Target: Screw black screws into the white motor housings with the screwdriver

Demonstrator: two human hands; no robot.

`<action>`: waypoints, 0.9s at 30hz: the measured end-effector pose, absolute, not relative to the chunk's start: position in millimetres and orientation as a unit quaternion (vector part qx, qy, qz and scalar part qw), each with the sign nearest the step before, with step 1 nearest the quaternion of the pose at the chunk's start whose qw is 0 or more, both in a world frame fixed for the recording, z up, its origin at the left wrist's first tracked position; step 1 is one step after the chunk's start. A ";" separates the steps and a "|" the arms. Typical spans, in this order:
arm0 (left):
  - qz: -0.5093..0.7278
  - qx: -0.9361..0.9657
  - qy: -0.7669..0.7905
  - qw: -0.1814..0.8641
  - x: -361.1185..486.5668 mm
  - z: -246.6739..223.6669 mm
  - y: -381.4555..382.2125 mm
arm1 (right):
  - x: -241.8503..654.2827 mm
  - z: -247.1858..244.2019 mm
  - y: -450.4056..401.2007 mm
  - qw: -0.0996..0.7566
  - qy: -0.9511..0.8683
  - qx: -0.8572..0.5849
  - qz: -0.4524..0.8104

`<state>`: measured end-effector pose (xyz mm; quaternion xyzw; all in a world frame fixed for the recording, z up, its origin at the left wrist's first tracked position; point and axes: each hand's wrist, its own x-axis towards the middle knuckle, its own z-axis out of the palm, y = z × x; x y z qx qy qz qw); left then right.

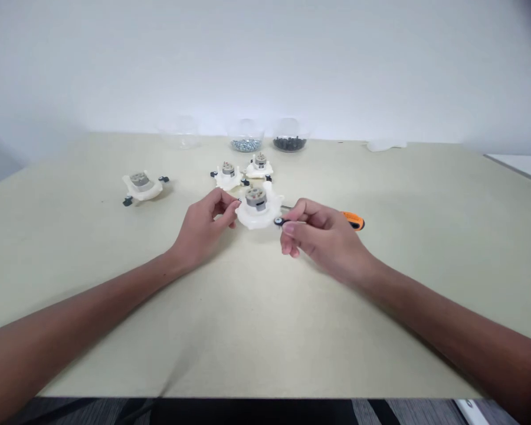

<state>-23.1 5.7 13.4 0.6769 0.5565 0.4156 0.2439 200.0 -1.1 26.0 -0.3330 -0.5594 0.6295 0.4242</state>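
Left hand [203, 229] pinches mount [257, 219] at left edge. Right hand [325, 236] pinches black tab [279, 221] on its right side; screwdriver [355, 221] lies behind that hand.

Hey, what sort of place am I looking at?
Probably a workbench for small assembly or repair; the wider room hardly shows. The signs: white plastic parts carrying motor-like cylinders, clear tubs of small pieces, and an orange handle by the right hand.

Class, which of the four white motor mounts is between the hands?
The frontmost motor mount; the other three sit on the table, untouched.
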 end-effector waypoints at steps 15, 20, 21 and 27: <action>0.430 0.691 0.512 0.275 -28.8 12.5 12.7 | 198.7 23.2 -2.7 0.381 -0.549 -0.324 0.669; 0.463 0.676 0.493 0.293 -27.8 16.9 6.0 | 199.7 18.0 -0.1 0.418 -0.539 -0.367 0.633; 0.458 0.687 0.482 0.292 -25.8 17.1 1.8 | 200.9 18.0 2.8 0.443 -0.524 -0.389 0.615; 0.340 0.773 0.425 0.326 -13.4 11.6 -19.3 | 201.9 17.6 11.8 0.473 -0.466 -0.462 0.588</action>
